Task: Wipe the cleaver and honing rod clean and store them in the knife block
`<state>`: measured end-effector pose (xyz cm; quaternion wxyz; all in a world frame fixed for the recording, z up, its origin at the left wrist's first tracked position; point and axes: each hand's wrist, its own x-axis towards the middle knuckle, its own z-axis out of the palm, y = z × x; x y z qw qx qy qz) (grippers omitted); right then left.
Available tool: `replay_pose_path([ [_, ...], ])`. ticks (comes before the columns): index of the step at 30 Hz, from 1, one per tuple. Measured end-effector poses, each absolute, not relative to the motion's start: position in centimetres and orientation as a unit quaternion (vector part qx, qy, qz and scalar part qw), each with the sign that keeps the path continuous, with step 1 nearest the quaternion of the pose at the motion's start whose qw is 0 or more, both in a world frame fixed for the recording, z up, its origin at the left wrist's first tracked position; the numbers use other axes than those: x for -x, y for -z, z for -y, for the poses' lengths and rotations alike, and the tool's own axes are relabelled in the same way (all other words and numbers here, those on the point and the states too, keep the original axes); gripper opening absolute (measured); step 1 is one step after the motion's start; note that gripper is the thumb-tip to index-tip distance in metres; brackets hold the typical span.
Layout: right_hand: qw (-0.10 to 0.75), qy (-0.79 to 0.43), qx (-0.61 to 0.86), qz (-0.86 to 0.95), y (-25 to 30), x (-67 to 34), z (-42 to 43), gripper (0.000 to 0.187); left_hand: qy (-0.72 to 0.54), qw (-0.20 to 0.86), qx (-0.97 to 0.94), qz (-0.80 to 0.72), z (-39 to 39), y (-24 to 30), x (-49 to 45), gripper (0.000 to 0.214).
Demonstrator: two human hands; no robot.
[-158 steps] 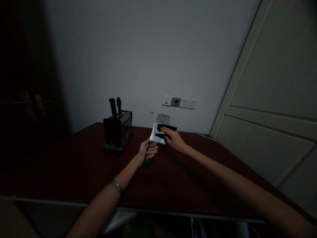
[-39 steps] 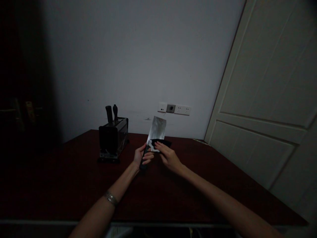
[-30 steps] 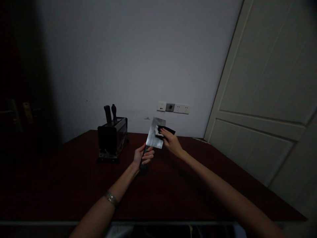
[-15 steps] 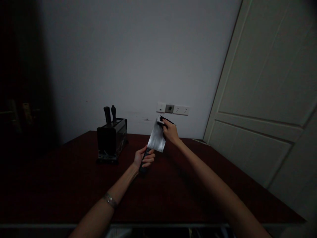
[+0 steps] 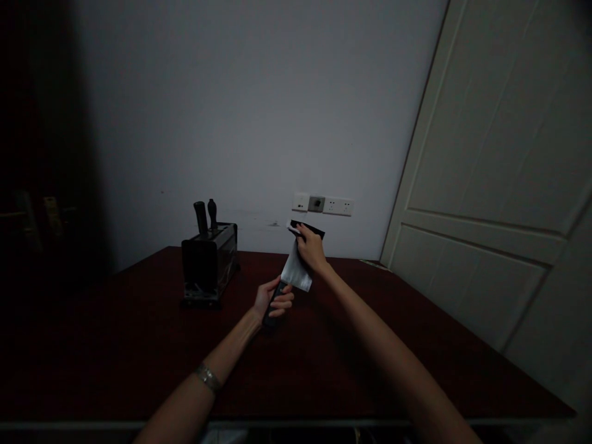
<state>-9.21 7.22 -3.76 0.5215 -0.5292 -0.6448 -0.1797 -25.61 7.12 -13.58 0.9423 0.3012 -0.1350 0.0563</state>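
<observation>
My left hand (image 5: 274, 300) is closed around the black handle of a cleaver (image 5: 296, 275), whose wide metal blade points up and away over the table. My right hand (image 5: 311, 246) pinches a dark, flat, cloth-like piece (image 5: 309, 229) with a whitish part at its left side. This piece lies at the far end of the blade, and it and my fingers hide the blade's tip. Whether it is cloth or something stiffer I cannot tell. To the left stands a black knife block (image 5: 200, 269) with two dark handles sticking up from its top.
The dark red table (image 5: 296, 376) reaches back to a pale wall with a row of sockets (image 5: 322, 204) low on it. A white panelled door (image 5: 481, 246) rises along the right side. Dark shadow covers the far left, where a door handle shows faintly.
My right hand has slid slightly left along the far end of the blade with the dark piece. My left hand and the cleaver have shifted a little right and nearer.
</observation>
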Motion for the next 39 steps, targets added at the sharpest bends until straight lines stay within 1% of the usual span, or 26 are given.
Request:
replay_pose_path([
  [4, 0.510, 0.182, 0.519, 0.661, 5.1, 10.5, -6.5, 0.038, -0.073, 0.940, -0.306, 0.135, -7.3, 13.7, 25.6, 0.027],
  [7, 0.480, 0.145, 0.483, 0.718, 7.3, 12.9, -4.7, 0.041, -0.117, 0.936, -0.304, 0.131, -7.9, 13.9, 25.7, 0.028],
  [9, 0.479, 0.109, 0.473, 0.732, 8.1, 14.0, -3.4, 0.040, -0.135, 0.934, -0.305, 0.126, -8.2, 13.9, 25.8, 0.029],
  [11, 0.505, 0.076, 0.473, 0.718, 8.1, 14.1, -2.1, 0.035, -0.136, 0.932, -0.312, 0.126, -8.3, 13.8, 25.8, 0.030],
  [13, 0.549, 0.065, 0.475, 0.685, 7.5, 13.3, -1.0, 0.030, -0.132, 0.929, -0.321, 0.129, -8.1, 13.5, 25.9, 0.029],
  [16, 0.612, 0.106, 0.489, 0.612, 7.1, 10.5, 0.1, 0.028, -0.147, 0.923, -0.333, 0.124, -7.8, 13.1, 26.0, 0.029],
  [18, 0.623, 0.145, 0.519, 0.568, 7.9, 8.1, 0.3, 0.030, -0.172, 0.919, -0.337, 0.111, -7.9, 12.9, 26.0, 0.030],
  [21, 0.581, 0.169, 0.570, 0.557, 10.8, 5.0, 0.0, 0.033, -0.210, 0.908, -0.352, 0.084, -8.1, 12.9, 26.1, 0.032],
  [24, 0.498, 0.153, 0.611, 0.596, 14.3, 3.6, -0.5, 0.038, -0.233, 0.890, -0.388, 0.059, -8.2, 12.9, 25.9, 0.035],
  [27, 0.394, 0.081, 0.666, 0.628, 17.0, 3.9, -0.6, 0.040, -0.237, 0.876, -0.418, 0.040, -8.1, 13.0, 25.7, 0.036],
  [30, 0.334, 0.007, 0.690, 0.642, 18.3, 4.6, -0.3, 0.039, -0.246, 0.863, -0.441, 0.011, -7.8, 13.1, 25.5, 0.036],
  [32, 0.316, -0.025, 0.697, 0.643, 18.4, 4.8, -0.2, 0.045, -0.258, 0.853, -0.454, -0.010, -7.8, 13.2, 25.3, 0.035],
  [34, 0.302, -0.051, 0.705, 0.640, 18.2, 4.8, -0.1, 0.059, -0.269, 0.845, -0.461, -0.024, -7.7, 13.3, 25.2, 0.034],
  [36, 0.307, -0.085, 0.712, 0.626, 18.0, 4.7, 0.1, 0.074, -0.274, 0.841, -0.466, -0.030, -7.8, 13.4, 25.1, 0.033],
  [37, 0.319, -0.102, 0.713, 0.615, 17.9, 4.8, 0.2, 0.078, -0.274, 0.839, -0.469, -0.030, -7.8, 13.4, 25.1, 0.033],
  [39, 0.356, -0.123, 0.713, 0.592, 17.7, 5.1, 0.5, 0.076, -0.275, 0.835, -0.476, -0.031, -7.7, 13.4, 25.1, 0.033],
])
